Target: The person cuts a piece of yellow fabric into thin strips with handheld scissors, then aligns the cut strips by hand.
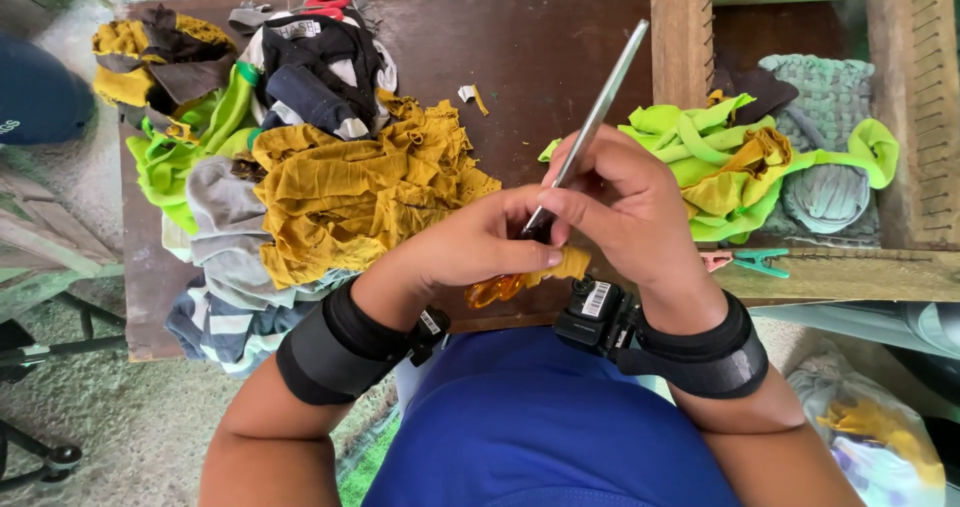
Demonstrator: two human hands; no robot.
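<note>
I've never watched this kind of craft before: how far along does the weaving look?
Done: a grey-green woven patch fills part of the wooden frame. In hand: both hands, left hand and right hand, hold a metal rod and mustard strip. Left: the scrap pile remains large.

Labels on wrist straps and cloth

A small white barcode label (597,298) is sitting on the black device at the right wrist; a smaller white label (430,322) is showing on the left strap, and a white printed patch (298,29) is lying on dark cloth.
</note>
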